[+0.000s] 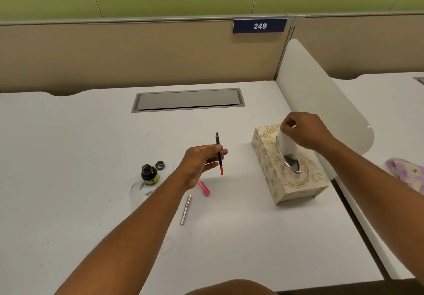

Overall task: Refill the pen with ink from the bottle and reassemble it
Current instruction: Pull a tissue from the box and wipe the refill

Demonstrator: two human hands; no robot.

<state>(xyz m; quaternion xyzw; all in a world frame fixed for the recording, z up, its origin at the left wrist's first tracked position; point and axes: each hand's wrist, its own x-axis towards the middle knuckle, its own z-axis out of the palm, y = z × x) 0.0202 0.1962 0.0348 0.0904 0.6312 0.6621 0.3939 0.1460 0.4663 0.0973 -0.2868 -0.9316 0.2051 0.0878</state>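
My left hand (202,164) holds the pen's inner part (219,154) upright above the white desk, nib end up and red end down. The open ink bottle (150,175) stands to the left of that hand, its cap (160,165) lying just behind it. A pink pen piece (204,188) and a slim silver-pink barrel (185,209) lie on the desk below my left hand. My right hand (305,131) pinches a white tissue (286,145) that sticks up out of the patterned tissue box (289,175).
Ink smears (144,189) mark the white desk (91,157) beside the bottle. A grey cable hatch (188,99) sits at the back. A white divider (321,102) stands behind the tissue box, and a purple floral cloth (408,175) lies on the neighbouring desk.
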